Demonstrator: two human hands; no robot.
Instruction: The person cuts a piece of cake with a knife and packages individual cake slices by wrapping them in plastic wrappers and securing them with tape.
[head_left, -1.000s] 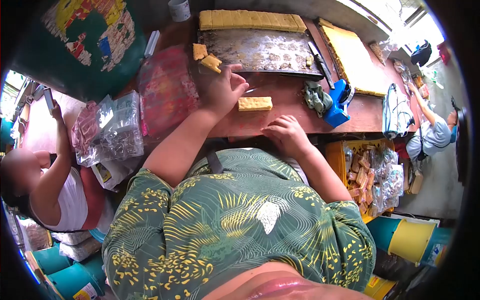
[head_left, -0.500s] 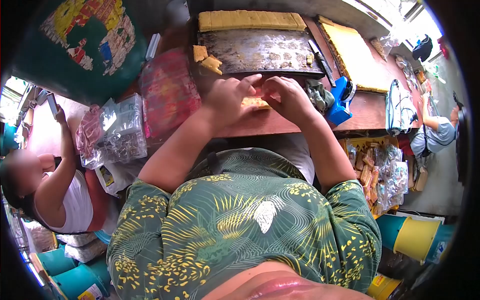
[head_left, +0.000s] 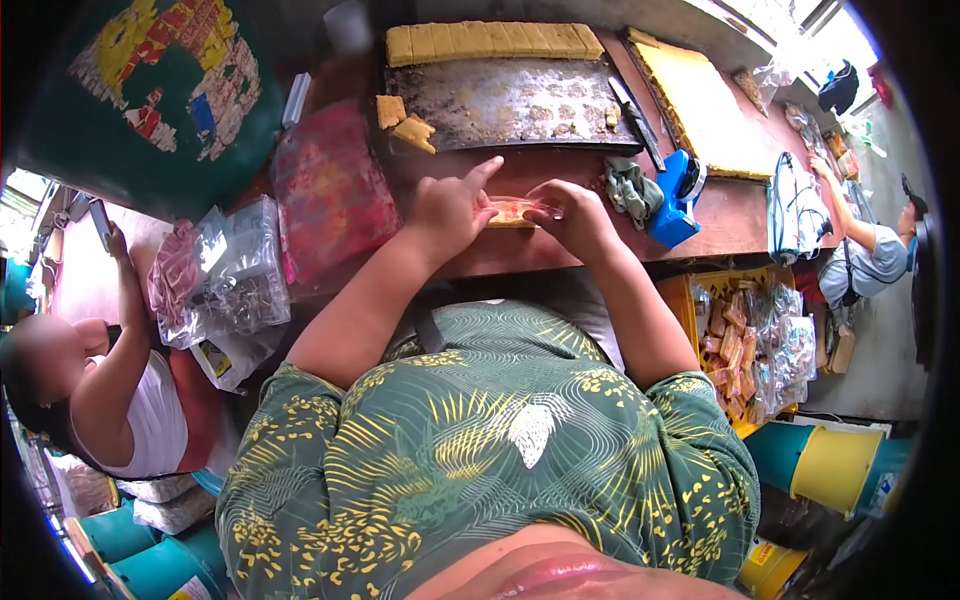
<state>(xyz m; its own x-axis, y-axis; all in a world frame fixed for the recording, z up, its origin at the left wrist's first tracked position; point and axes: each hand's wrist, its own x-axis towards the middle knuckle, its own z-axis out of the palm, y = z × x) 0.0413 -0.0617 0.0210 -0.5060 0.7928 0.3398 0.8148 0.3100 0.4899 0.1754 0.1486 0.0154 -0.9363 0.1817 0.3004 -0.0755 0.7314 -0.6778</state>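
Between my hands, near the table's front edge, lies a small yellow cake bar (head_left: 512, 221) with a clear plastic piece (head_left: 515, 208) over it. My left hand (head_left: 450, 212) pinches the plastic's left end, its index finger pointing out. At the right end, the fingers of my right hand (head_left: 572, 215) are closed on the same plastic. Beyond them is a dark metal tray (head_left: 520, 105) with a row of cut yellow cake (head_left: 490, 42) along its far side. Broken cake pieces (head_left: 413, 132) lie at the tray's left corner.
A knife (head_left: 637, 122), grey cloth (head_left: 630, 190) and blue tape dispenser (head_left: 677, 200) are right of my hands. Farther right is a sheet of cake (head_left: 705, 110). A red patterned plastic (head_left: 333, 190) lies left. A crate of wrapped bars (head_left: 735, 350) stands below right. Two people are at the sides.
Both hands have come together at the cake bar, my left from near the broken pieces and my right from the table's edge. Clear plastic now shows between them.
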